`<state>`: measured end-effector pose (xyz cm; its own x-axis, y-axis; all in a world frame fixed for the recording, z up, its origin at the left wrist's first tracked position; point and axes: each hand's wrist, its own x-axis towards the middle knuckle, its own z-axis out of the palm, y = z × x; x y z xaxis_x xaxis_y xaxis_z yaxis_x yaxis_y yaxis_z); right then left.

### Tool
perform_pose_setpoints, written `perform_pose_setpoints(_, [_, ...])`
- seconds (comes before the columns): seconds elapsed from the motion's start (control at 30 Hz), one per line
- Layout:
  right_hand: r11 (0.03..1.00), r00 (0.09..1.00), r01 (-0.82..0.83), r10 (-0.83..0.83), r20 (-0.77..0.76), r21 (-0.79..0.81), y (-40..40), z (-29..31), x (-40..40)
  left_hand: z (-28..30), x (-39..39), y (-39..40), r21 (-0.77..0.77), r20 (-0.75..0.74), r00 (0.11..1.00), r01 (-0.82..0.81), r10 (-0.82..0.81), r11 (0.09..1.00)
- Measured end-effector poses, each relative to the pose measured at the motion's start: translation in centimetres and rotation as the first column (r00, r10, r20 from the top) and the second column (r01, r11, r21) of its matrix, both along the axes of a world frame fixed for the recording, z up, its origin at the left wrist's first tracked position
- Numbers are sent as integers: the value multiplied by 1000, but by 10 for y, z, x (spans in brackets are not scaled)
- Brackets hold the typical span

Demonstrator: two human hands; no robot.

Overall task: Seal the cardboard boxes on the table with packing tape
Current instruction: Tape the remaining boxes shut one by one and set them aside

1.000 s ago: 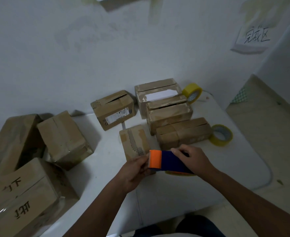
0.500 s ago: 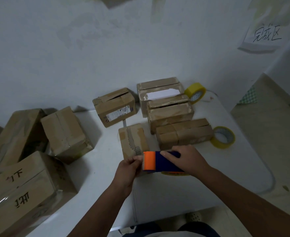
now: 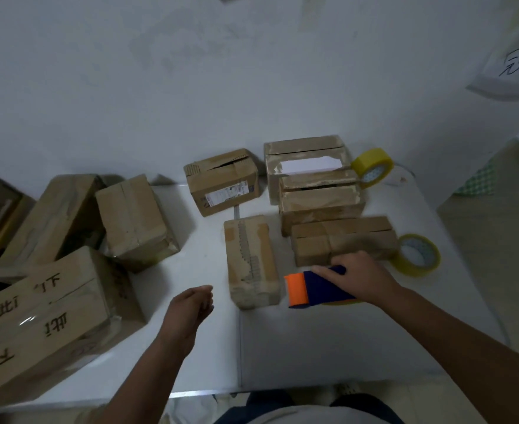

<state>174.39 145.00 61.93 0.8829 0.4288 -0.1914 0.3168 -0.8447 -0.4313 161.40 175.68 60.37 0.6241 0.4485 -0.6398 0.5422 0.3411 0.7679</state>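
Several cardboard boxes sit on the white worktop (image 3: 328, 347), w/ two loose yellow tape rolls at the right side: one (image 3: 372, 167) by the wall, one (image 3: 417, 254) just beside the low box at right. The right hand (image 3: 362, 278) grips the blue-and-orange tape dispenser (image 3: 313, 287), fingers curled over its top, right next to the small box (image 3: 250, 260) in the middle; whether the dispenser touches the worktop can't be told. The left hand (image 3: 190, 306) holds nothing, fingers loosely curled, hovering over the worktop just left of that small box. Step in hand looks like prep: dispenser ready, no tape on a seam yet. Next move prob. calls for the left hand to steady the small box or press its flaps flat, then the dispenser's orange end set down at one end of the seam & pulled along it. The back box (image 3: 221, 182) has a flap gaping, so it'll need closing first.
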Motion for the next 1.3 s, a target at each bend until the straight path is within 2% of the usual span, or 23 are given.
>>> perform_pose_setpoints(0.23, [993,998,-15,22,56,-121,-2,-3,8,-19,-8,-23,52,-20,994,-108,109,993])
perform_pose_setpoints(0.4, [995,998,-8,15,64,-102,1,-5,13,-22,-5,-23,82,-33,991,-124,127,989])
perform_pose_setpoints(0.57, [987,999,-19,26,38,-160,7,-7,21,-28,-2,-24,110,-50,989,-134,140,985])
perform_pose_setpoints(0.63, [981,999,-23,29,26,-193,9,-11,24,-33,-1,-25,132,-64,992,-95,104,987])
perform_pose_setpoints(0.8, [968,1000,-17,19,4,-251,17,-20,21,-43,6,-28,174,-160,982,128,-101,976])
perform_pose_setpoints(1.0, [972,999,28,-37,-32,-235,41,-27,-12,-29,28,13,347,-151,973,215,-172,913])
perform_pose_setpoints(1.13, [967,995,81,-91,-29,-243,44,-34,-32,-32,36,29,279,-176,941,329,-289,902])
perform_pose_setpoints(1.3, [960,993,95,-110,-42,-262,43,-39,-35,-40,34,32,266,-159,940,336,-303,903])
